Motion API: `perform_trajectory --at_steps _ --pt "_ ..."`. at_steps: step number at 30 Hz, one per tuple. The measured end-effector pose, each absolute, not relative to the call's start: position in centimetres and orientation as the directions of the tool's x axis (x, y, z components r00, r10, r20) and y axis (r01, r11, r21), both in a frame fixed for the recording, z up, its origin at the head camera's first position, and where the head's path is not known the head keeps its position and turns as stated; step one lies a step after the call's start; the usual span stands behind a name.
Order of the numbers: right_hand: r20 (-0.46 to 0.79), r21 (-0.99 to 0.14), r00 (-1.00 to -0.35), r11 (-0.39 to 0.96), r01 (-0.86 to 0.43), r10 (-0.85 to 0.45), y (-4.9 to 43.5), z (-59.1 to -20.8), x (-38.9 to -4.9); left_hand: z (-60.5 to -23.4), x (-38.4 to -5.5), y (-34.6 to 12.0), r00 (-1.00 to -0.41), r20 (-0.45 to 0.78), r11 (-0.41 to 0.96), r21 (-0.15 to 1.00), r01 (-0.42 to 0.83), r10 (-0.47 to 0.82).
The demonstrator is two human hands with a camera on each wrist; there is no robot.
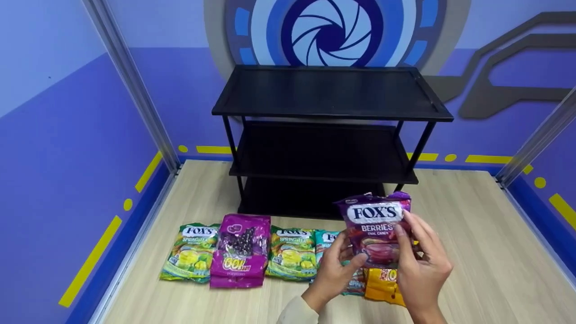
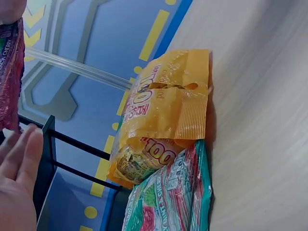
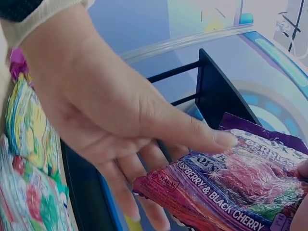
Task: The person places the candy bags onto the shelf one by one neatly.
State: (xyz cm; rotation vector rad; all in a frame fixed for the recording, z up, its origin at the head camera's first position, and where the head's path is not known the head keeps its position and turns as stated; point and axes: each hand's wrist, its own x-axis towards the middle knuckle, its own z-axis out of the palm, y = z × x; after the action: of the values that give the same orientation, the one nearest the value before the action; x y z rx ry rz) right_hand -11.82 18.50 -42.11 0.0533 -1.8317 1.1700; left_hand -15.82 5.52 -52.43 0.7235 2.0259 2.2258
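Note:
Both hands hold up a purple bag of Fox's Berries candy (image 1: 375, 234) over the front of the wooden table. The left hand (image 1: 330, 274), in a cream sleeve, has its thumb on the bag's lower left front; its other fingers reach behind the edge. The right hand (image 1: 423, 265) grips the bag's right side, thumb and fingers over the front. In the right wrist view the left thumb lies along the candy bag (image 3: 231, 187), whose lower edge reads raspberry and black cherry. Partly hidden behind the hands are a teal candy bag (image 1: 355, 288) and a yellow bag (image 1: 382, 285).
A black three-tier shelf (image 1: 333, 92) stands at the back of the table. Left of the hands lie a green Fox's bag (image 1: 191, 254), a magenta bag (image 1: 238, 270) and another green Fox's bag (image 1: 292, 256). Blue printed walls (image 1: 81, 148) enclose the table.

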Motion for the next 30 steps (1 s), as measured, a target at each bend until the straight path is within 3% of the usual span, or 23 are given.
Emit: perform_trajectory --at_steps 7,13,30 --pt "0.631 -0.753 -0.652 0.534 -0.384 0.421 18.7 -42.7 -11.8 -51.8 -15.7 5.5 -0.904 0.248 -0.239 0.956 0.170 0.348" --pt "0.610 -0.768 -0.667 0.526 -0.365 0.427 18.6 -42.6 -12.0 -51.2 -15.7 5.3 -0.917 0.208 -0.335 0.938 0.088 0.340" --pt "0.472 -0.826 -0.803 0.502 -0.258 0.364 19.0 -42.5 -12.2 -50.4 -16.0 3.8 -0.941 0.246 -0.399 0.906 0.138 0.232"
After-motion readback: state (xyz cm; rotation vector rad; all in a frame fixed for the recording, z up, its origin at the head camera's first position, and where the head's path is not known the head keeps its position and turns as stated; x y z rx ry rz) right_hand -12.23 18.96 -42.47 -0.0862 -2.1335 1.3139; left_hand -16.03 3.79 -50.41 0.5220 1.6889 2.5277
